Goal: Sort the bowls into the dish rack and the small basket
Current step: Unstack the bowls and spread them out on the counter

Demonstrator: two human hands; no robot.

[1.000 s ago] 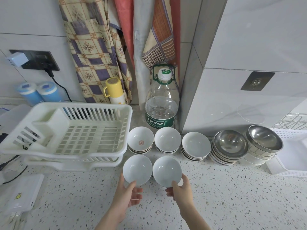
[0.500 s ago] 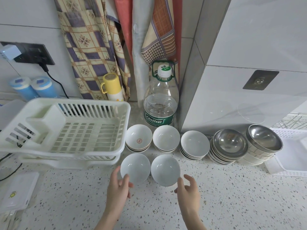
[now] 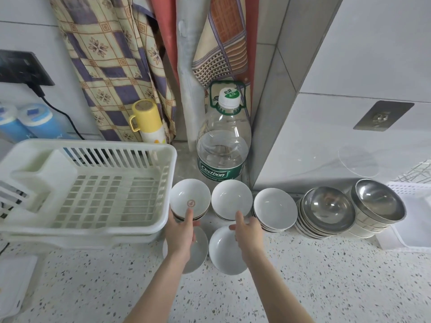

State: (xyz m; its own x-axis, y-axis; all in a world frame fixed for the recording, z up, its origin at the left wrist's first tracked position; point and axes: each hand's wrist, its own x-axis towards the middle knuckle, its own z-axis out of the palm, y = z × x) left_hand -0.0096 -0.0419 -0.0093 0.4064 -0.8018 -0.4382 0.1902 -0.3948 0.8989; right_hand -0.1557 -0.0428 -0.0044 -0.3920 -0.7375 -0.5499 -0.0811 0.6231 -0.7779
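Both our hands have reached forward past the two single white bowls. At centre left, the dish rack (image 3: 88, 194) sits empty. Our left hand (image 3: 181, 231) grips the emblem bowl stack (image 3: 189, 200); our right hand (image 3: 248, 231), fingers loosely spread, touches the plain stack (image 3: 231, 198).

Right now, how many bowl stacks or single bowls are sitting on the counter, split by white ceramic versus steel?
White stacks: 3
White single bowls: 2
Steel stacks: 2
Total: 7
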